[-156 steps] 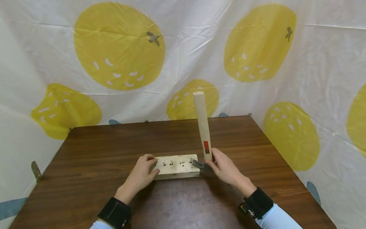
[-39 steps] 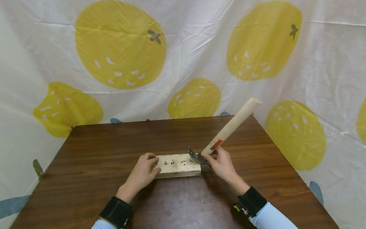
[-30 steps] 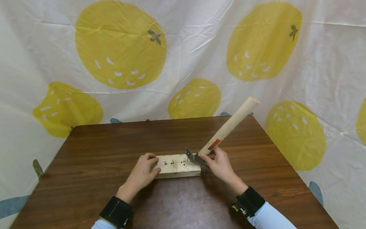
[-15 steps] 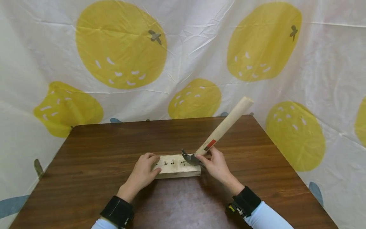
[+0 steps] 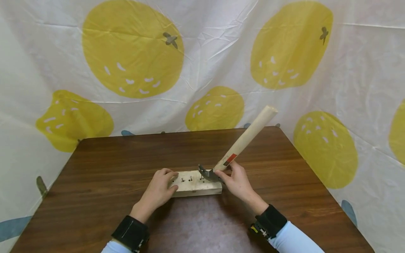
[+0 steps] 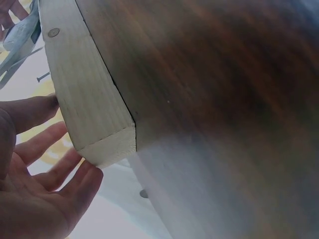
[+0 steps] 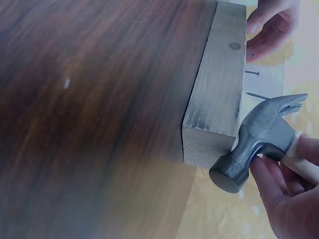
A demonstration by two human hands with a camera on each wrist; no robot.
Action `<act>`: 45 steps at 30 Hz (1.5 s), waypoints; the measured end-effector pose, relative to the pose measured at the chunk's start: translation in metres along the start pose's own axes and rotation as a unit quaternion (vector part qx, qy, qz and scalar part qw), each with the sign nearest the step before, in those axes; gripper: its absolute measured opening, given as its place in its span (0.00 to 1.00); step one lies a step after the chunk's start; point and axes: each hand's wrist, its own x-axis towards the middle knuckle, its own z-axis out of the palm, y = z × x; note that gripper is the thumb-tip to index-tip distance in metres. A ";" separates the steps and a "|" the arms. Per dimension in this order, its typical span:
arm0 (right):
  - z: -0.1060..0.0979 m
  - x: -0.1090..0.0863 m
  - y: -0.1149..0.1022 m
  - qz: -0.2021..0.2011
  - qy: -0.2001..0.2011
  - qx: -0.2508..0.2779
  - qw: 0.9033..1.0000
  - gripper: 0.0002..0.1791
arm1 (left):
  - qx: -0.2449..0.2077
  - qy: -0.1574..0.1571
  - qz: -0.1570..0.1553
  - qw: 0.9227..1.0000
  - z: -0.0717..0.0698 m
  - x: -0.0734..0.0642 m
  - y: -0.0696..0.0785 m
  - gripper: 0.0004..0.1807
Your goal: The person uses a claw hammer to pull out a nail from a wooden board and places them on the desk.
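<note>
A pale wooden block (image 5: 193,192) lies on the table, with several nails and dark holes in its top. My left hand (image 5: 156,191) grips its left end, thumb along the near edge and fingertips around the end in the left wrist view. My right hand (image 5: 238,181) holds a claw hammer (image 7: 266,124) close to its head. The hammer's handle (image 5: 248,137) slants up to the right. Its head hangs over the block's right part, claw pointing left. A nail (image 7: 256,95) reaches from the claw toward the block; whether its tip touches wood I cannot tell. Another nail (image 5: 191,178) stands left of it.
The block rests on a brown wooden table (image 5: 126,158). Behind and beside the table hangs a white sheet (image 5: 215,42) printed with yellow fruit. A black strap (image 5: 129,232) wraps each wrist.
The hammer has tipped from upright to leaning right, and its head has moved left over the block. The nail at the claw has shifted left with it. My left hand stays on the block.
</note>
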 end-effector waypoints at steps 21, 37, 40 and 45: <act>0.000 0.001 -0.001 -0.028 -0.010 0.002 1.000 0.15 | -0.089 0.081 0.049 0.992 0.014 0.017 0.023 0.22; 0.001 0.001 -0.008 -0.052 -0.024 -0.016 0.998 0.15 | -0.132 0.116 0.080 0.981 0.029 0.031 0.041 0.24; 0.001 0.001 -0.010 -0.051 -0.028 -0.011 0.998 0.15 | -0.138 0.122 0.087 0.979 0.029 0.032 0.042 0.24; 0.002 0.001 -0.010 -0.048 -0.028 0.002 0.998 0.14 | -0.150 0.121 0.090 0.977 0.031 0.033 0.041 0.22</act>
